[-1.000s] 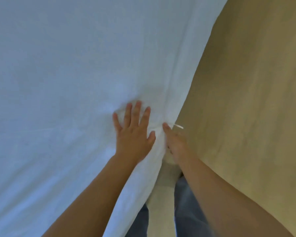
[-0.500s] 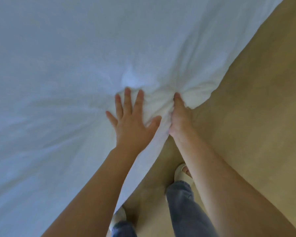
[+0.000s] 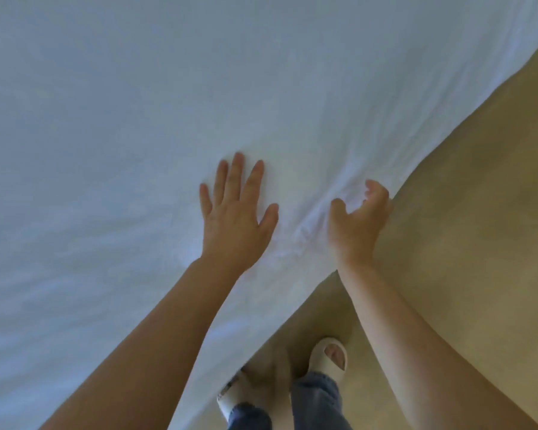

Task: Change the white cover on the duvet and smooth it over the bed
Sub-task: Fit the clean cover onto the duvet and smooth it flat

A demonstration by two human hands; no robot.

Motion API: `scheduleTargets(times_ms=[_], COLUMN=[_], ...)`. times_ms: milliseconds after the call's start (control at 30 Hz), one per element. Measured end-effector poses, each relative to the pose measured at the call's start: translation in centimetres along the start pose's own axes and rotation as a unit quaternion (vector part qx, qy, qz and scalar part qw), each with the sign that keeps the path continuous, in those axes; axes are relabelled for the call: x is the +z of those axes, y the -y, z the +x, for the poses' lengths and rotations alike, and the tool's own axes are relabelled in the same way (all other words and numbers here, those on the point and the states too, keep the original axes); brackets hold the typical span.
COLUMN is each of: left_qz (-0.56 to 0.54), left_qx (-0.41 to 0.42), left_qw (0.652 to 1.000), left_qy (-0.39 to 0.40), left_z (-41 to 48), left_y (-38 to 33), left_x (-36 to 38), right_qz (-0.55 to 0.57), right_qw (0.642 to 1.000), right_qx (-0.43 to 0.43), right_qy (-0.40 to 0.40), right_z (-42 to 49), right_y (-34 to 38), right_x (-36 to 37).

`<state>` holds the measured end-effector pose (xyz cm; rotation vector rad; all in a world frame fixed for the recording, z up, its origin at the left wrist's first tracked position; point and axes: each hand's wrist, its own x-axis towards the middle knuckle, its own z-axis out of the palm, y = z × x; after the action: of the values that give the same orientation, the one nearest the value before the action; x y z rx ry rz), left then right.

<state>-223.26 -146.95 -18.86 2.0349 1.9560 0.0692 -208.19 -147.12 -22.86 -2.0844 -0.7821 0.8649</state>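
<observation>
White-covered duvet (image 3: 143,125): spread over the bed, filling the upper left of the view and hiding the bed beneath. Looks soft, light and limp. Likely to drape, bunch and slide under a push rather than hold a shape, with nothing fragile about it. Best taken at the hem or a corner, pinching cover and filling together so as not to drag the cover alone. Best flattened with an open palm stroking outward toward the edge. Shows only one border, running diagonally from upper right down to lower centre and hanging toward the floor (image 3: 448,259). Cannot tell the long axis, nor head end from foot end, with the other borders out of view. Puckers into small creases right at that border, between the hands.

Left hand (image 3: 235,217): flat on the top surface just inside the border, fingers straight and fanned, pressing down. Right hand (image 3: 359,220): at the border itself, thumb out, fingers hooked round the bunched fold; too blurred to judge how firm the hold. Below, on the floor, pale slippers (image 3: 328,355) and blue trouser legs (image 3: 316,398).
</observation>
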Motion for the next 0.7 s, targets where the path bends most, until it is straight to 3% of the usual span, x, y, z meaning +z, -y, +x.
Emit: scheduleTargets(times_ms=[133, 233, 267, 333, 400, 433, 500, 567, 633, 700], left_qz=[-0.028, -0.056, -0.043, -0.017, -0.043, -0.056, -0.052, -0.035, 0.028, 0.049], left_qx=[-0.022, -0.046, -0.08, -0.232, -0.403, -0.434, -0.341, -0.114, 0.079, 0.216], left_qw=[0.999, 0.993, 0.989, 0.965, 0.909, 0.895, 0.935, 0.992, 0.995, 0.97], left_qy=[-0.012, -0.095, -0.12, -0.126, -0.097, -0.088, -0.084, -0.04, 0.053, 0.104], left_z=[4.8, 7.6, 8.8, 11.4, 13.9, 15.0, 16.5, 16.9, 16.6, 16.4], left_y=[0.5, 3.7, 5.7, 10.5, 12.6, 11.7, 7.2, 2.1, 0.9, 3.2], left_x=[-2.6, -5.6, -6.6, -7.8, -7.3, -6.2, -3.0, -1.0, -1.7, -3.4], right_qz=[-0.063, -0.167, -0.184, -0.19, -0.19, -0.191, -0.187, -0.182, -0.179, -0.187], right_qw=[0.96, 0.905, 0.892, 0.875, 0.865, 0.864, 0.872, 0.889, 0.896, 0.885], right_qx=[-0.255, -0.345, -0.362, -0.389, -0.408, -0.406, -0.388, -0.354, -0.342, -0.367], right_qy=[0.094, 0.184, 0.201, 0.215, 0.223, 0.229, 0.234, 0.226, 0.218, 0.218], right_z=[1.5, 2.7, 3.0, 3.4, 3.8, 4.3, 5.7, 7.7, 9.1, 9.7], right_y=[6.3, 9.6, 10.5, 11.7, 12.2, 12.4, 12.9, 13.8, 15.1, 16.8], right_x=[1.3, 3.6, 4.4, 5.5, 5.8, 5.7, 5.3, 4.7, 4.5, 5.5])
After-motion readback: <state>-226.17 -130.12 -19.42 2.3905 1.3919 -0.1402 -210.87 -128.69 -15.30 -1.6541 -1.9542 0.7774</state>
